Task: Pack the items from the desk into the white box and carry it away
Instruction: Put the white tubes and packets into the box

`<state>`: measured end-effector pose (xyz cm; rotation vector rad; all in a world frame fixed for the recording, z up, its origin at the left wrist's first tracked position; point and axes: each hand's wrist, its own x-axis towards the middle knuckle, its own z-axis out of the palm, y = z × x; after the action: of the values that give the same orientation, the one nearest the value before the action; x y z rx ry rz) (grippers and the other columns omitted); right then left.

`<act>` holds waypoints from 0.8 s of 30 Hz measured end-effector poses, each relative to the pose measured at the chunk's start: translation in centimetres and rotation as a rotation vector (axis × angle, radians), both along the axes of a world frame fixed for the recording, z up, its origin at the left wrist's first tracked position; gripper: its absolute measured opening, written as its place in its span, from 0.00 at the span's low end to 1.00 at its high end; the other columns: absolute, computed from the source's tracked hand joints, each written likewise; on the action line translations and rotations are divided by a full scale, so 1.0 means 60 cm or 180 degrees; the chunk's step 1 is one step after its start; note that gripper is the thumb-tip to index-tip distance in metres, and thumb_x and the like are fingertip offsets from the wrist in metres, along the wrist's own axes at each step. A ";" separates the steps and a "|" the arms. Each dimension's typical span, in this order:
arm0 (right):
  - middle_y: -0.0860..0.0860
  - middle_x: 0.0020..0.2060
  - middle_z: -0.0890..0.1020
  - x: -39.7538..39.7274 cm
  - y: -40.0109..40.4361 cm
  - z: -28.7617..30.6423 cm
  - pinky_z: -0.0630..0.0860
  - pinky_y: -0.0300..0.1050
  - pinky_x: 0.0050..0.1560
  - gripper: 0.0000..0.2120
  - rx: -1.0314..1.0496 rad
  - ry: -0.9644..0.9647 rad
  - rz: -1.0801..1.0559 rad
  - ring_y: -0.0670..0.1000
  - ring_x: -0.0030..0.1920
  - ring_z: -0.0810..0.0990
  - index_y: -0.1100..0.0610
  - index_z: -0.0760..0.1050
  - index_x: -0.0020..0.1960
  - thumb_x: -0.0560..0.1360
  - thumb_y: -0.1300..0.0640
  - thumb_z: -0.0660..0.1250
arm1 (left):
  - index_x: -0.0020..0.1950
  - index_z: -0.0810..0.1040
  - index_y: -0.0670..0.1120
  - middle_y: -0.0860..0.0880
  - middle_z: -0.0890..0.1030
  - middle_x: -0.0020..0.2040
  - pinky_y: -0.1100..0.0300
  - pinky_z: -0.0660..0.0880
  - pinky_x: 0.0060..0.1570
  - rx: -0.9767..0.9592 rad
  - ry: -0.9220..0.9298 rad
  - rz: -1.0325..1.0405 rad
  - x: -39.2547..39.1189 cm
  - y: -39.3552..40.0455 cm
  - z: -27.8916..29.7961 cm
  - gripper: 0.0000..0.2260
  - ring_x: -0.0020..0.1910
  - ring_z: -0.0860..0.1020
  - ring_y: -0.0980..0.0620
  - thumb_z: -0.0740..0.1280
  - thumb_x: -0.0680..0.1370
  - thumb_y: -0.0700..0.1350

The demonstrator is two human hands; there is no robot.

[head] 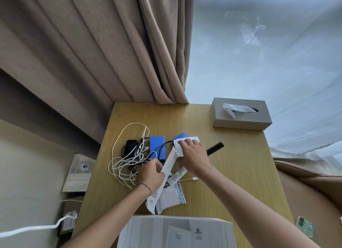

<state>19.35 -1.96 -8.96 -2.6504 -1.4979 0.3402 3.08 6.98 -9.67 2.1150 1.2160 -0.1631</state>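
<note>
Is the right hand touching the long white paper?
Touching. The head view shows the right hand lying on the upper end of the long white paper, fingers spread flat on it, over a blue pack.

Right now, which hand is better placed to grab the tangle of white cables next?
Left. The left hand sits beside the white cables, though it pinches a paper strip; the right hand presses paper farther away.
</note>
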 end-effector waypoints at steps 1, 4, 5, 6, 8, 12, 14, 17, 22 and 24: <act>0.52 0.63 0.76 0.002 0.004 -0.006 0.71 0.52 0.61 0.26 -0.0072 -0.0001 0.0039 0.57 0.61 0.74 0.52 0.68 0.68 0.73 0.57 0.71 | 0.41 0.75 0.54 0.56 0.80 0.38 0.57 0.79 0.38 0.0010 0.0022 0.0002 -0.001 0.004 -0.001 0.07 0.38 0.79 0.56 0.69 0.71 0.41; 0.54 0.66 0.72 0.011 0.008 -0.023 0.71 0.52 0.62 0.27 -0.0236 -0.0059 0.0044 0.58 0.63 0.71 0.53 0.66 0.68 0.72 0.59 0.70 | 0.42 0.75 0.54 0.56 0.80 0.38 0.53 0.80 0.39 0.0020 0.0151 -0.0076 -0.001 0.009 -0.007 0.06 0.38 0.79 0.55 0.68 0.72 0.43; 0.55 0.66 0.72 0.015 0.007 -0.027 0.72 0.52 0.61 0.26 -0.0237 -0.0074 0.0023 0.58 0.63 0.71 0.53 0.66 0.68 0.72 0.59 0.71 | 0.43 0.74 0.54 0.56 0.80 0.38 0.54 0.78 0.36 0.0027 0.0184 -0.0119 -0.001 0.009 -0.009 0.05 0.38 0.79 0.55 0.70 0.73 0.47; 0.55 0.67 0.72 0.018 0.006 -0.029 0.72 0.52 0.61 0.27 -0.0229 -0.0077 0.0011 0.59 0.63 0.72 0.53 0.66 0.68 0.71 0.59 0.71 | 0.45 0.74 0.55 0.56 0.80 0.39 0.57 0.75 0.33 0.0040 0.0227 -0.0163 -0.001 0.007 -0.009 0.08 0.38 0.79 0.55 0.72 0.72 0.51; 0.55 0.66 0.72 0.023 0.004 -0.031 0.73 0.52 0.61 0.29 -0.0229 -0.0113 0.0044 0.59 0.63 0.73 0.53 0.67 0.69 0.70 0.59 0.73 | 0.48 0.74 0.57 0.58 0.80 0.41 0.60 0.71 0.31 0.0075 0.0317 -0.0254 -0.001 0.003 -0.010 0.12 0.40 0.79 0.55 0.75 0.70 0.56; 0.54 0.63 0.76 0.029 -0.003 -0.032 0.75 0.50 0.58 0.26 -0.0204 -0.0172 0.0039 0.57 0.60 0.75 0.53 0.70 0.67 0.72 0.58 0.73 | 0.38 0.78 0.54 0.60 0.81 0.43 0.59 0.77 0.37 0.0342 0.0359 -0.0218 -0.002 0.001 -0.018 0.05 0.42 0.79 0.55 0.72 0.73 0.49; 0.52 0.59 0.78 0.030 -0.005 -0.030 0.74 0.47 0.53 0.21 -0.0163 -0.0192 -0.0045 0.55 0.56 0.76 0.53 0.72 0.64 0.73 0.58 0.71 | 0.36 0.77 0.53 0.59 0.80 0.39 0.61 0.73 0.33 0.0510 0.0373 -0.0179 -0.005 -0.001 -0.020 0.08 0.39 0.77 0.56 0.71 0.73 0.52; 0.51 0.54 0.79 0.028 -0.005 -0.024 0.73 0.46 0.45 0.18 -0.0142 -0.0171 -0.0107 0.54 0.49 0.77 0.53 0.74 0.63 0.74 0.60 0.68 | 0.40 0.76 0.53 0.57 0.79 0.38 0.60 0.69 0.33 0.0527 0.0468 -0.0367 0.002 -0.008 -0.017 0.14 0.38 0.77 0.56 0.71 0.71 0.62; 0.51 0.47 0.79 0.023 -0.006 -0.016 0.69 0.46 0.36 0.13 -0.0164 -0.0041 -0.0129 0.55 0.43 0.77 0.53 0.77 0.57 0.73 0.62 0.66 | 0.55 0.70 0.51 0.51 0.79 0.49 0.55 0.70 0.40 0.0575 0.0892 -0.0667 0.031 -0.032 -0.014 0.30 0.47 0.80 0.47 0.71 0.65 0.70; 0.50 0.41 0.77 0.018 -0.006 -0.011 0.67 0.46 0.33 0.09 -0.0144 0.0142 -0.0197 0.56 0.39 0.76 0.54 0.77 0.49 0.72 0.64 0.64 | 0.62 0.67 0.49 0.47 0.78 0.57 0.54 0.71 0.43 0.0604 0.1067 -0.0739 0.041 -0.043 -0.017 0.37 0.53 0.80 0.44 0.73 0.63 0.69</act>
<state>20.45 -2.32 -9.60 -2.6981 -1.4086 0.4305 5.55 4.42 -10.71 2.4647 1.2059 -0.5439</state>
